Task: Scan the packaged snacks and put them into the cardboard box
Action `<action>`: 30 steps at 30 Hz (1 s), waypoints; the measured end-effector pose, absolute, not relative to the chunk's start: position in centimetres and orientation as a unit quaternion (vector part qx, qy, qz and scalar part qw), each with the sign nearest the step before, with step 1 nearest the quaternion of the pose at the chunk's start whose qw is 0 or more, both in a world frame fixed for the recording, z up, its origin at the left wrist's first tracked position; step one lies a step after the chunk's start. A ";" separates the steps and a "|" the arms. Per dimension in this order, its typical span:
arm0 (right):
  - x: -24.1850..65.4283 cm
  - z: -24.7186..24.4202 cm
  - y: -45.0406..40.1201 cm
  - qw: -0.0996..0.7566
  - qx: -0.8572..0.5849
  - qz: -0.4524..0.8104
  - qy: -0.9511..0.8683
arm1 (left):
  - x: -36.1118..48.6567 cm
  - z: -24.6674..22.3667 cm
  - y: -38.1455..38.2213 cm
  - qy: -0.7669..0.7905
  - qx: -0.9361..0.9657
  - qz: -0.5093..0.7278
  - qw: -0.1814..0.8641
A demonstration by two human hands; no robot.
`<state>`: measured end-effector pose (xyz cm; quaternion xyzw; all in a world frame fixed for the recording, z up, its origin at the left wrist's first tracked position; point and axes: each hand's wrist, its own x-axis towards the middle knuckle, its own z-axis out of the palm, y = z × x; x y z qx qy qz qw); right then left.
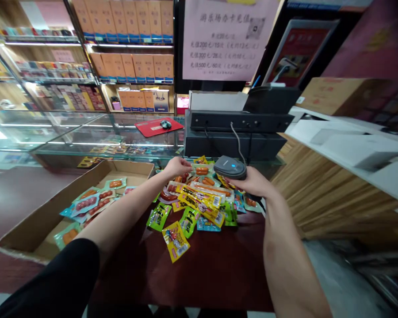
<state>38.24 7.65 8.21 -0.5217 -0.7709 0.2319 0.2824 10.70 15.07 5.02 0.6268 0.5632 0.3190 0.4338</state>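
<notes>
black left sleeve, plain | left forearm bare | right forearm bare | left hand ungloved | right hand ungloved

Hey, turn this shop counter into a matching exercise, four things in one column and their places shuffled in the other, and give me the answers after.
Things
1. Scanner
2. Square yellow packet
3. Computer mouse
4. Cardboard tray

Places
A. On the red mouse pad
B. Lying to the left of the packet pile
C. At the pile's near edge
D. In the right hand

Pairs: 1-D, 2-C, 3-A, 4-B
</notes>
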 end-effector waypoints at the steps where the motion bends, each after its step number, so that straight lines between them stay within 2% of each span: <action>1: 38.5 8.3 7.6 0.279 -0.524 0.233 -0.770 | 11.1 4.9 15.4 0.569 0.627 0.320 0.426; 11: 38.8 8.4 7.3 0.282 -0.517 0.245 -0.770 | 13.3 3.9 16.3 0.585 0.655 0.284 0.384; 17: 38.4 9.1 6.8 0.309 -0.510 0.236 -0.767 | 13.1 3.1 15.8 0.572 0.722 0.216 0.324; 20: 38.4 8.9 6.8 0.304 -0.512 0.227 -0.771 | 13.4 3.6 15.2 0.541 0.783 0.169 0.257; 25: 38.2 8.5 7.1 0.286 -0.505 0.233 -0.780 | 14.8 5.2 13.3 0.428 0.894 0.116 0.066; 30: 37.9 8.4 7.3 0.274 -0.497 0.229 -0.791 | 16.0 6.0 12.9 0.334 0.941 0.015 0.058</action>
